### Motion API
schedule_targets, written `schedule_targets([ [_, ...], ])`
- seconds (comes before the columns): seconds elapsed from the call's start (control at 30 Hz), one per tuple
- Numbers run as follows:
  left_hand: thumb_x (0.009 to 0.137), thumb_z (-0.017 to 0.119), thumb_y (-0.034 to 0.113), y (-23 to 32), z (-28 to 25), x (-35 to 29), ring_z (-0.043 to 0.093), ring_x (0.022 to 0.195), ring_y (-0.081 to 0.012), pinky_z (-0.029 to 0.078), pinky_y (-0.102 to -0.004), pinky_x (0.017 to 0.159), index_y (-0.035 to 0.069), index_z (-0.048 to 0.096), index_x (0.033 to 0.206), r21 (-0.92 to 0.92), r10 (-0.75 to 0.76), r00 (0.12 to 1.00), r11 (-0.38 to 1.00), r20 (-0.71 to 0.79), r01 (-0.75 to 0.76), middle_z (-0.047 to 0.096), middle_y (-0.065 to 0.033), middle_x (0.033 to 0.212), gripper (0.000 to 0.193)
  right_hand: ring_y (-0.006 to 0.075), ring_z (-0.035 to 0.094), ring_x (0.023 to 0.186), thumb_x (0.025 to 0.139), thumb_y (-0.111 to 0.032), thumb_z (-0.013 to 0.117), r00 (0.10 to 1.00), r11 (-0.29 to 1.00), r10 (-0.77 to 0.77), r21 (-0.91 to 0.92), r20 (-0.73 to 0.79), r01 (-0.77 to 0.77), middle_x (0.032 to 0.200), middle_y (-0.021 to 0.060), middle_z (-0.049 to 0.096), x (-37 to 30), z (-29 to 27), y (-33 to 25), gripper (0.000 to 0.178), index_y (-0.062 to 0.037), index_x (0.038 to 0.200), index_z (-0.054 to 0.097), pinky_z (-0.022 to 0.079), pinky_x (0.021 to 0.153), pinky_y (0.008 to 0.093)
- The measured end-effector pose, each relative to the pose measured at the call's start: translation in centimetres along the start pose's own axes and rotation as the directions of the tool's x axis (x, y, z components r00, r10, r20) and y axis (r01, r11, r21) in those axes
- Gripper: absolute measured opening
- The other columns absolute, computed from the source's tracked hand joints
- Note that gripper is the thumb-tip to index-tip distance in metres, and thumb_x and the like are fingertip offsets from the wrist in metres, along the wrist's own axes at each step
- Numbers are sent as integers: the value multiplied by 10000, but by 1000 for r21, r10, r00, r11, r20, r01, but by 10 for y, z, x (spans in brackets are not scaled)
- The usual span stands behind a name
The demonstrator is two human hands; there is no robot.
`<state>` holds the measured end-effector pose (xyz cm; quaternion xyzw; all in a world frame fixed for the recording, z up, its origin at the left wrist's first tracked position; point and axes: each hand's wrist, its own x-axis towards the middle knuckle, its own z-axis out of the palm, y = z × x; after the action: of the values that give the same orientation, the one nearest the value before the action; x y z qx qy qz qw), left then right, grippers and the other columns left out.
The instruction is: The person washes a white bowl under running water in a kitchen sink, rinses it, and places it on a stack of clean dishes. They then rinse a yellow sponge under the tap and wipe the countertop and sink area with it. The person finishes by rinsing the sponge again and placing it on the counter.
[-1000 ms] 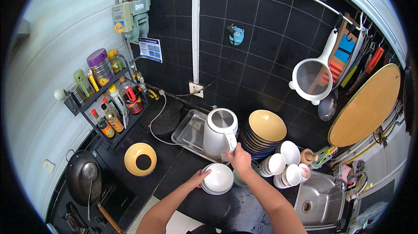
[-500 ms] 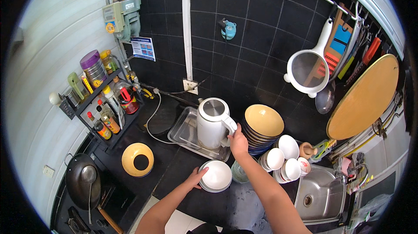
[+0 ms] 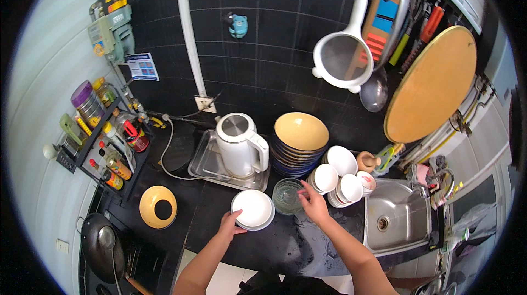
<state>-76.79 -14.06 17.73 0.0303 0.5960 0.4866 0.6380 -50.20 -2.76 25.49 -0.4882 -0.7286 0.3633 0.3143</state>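
Observation:
My left hand is closed on the near left rim of a white bowl, which sits on one or more pale dishes on the black counter. At the right rim of a clear glass bowl, my right hand has its thumb and fingers bent around the edge. The glass bowl rests on the counter beside the white one. Behind them stands a white electric kettle on a steel tray, its handle now free of my hand.
Tall stacked bowls with yellow insides stand behind the glass bowl, and small white bowls to its right. Further right is a steel sink. A yellow bowl, a wok and a bottle rack occupy the left.
My right hand has let go of the kettle handle and come nearer, to the glass bowl's rim. My left hand stays on the white bowl. The view has shifted to the right.

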Motion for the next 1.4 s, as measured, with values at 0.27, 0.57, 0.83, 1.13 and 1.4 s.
schedule_targets([
  [0.27, 694, 661, 480, 4, 9, 5, 517, 978, -409, 495, -517, 688, 35, 301, 1265, 162, -13, 999, 987, -42, 19, 429, -192, 1206, 808, 116, 589, 756, 828, 2, 501, 963, 958, 264, 125, -44, -257, 962, 58, 597, -87, -51, 83, 389, -50, 1210, 450, 471, 572, 240],
  [0.57, 765, 628, 334, -4, 50, -23, 175, 1279, -361, 150, -410, 1040, -76, 200, 1307, 779, 889, 452, 334, -74, -530, 159, -271, 1370, 803, 128, 579, 764, 795, -43, 553, 845, 892, 432, 10, -314, -452, 990, 69, 604, -184, -145, 143, 389, -63, 1178, 493, 482, 599, 246],
  [0.83, 707, 615, 99, -23, 207, -102, 182, 1276, -372, 160, -434, 1039, -23, 207, 1316, 582, 832, 253, -101, 494, -807, 155, -218, 1389, 743, 132, 573, 727, 767, -48, 583, 644, 813, 572, 248, -509, -526, 956, 83, 608, -277, -229, 253, 398, -53, 1161, 519, 480, 604, 248],
  [1.13, 702, 598, 44, -138, 386, -130, 234, 1260, -358, 199, -416, 1031, 5, 284, 1284, 438, 630, 278, -112, 725, -892, 201, -207, 1375, 663, 268, 538, 906, 663, -66, 608, 399, 731, 376, 2, -837, -683, 982, 135, 551, -369, -397, 387, 418, -38, 1076, 554, 437, 815, 334],
  [1.4, 693, 601, -14, -229, 514, -142, 468, 1054, -249, 407, -333, 851, 25, 348, 1256, 412, 403, 415, 98, 816, -906, 231, -163, 1369, 619, 337, 427, 1107, 670, -151, 648, 273, 440, 391, -82, -879, -894, 1246, 152, 427, -426, -520, 462, 507, -75, 1147, 491, 363, 922, 392],
])
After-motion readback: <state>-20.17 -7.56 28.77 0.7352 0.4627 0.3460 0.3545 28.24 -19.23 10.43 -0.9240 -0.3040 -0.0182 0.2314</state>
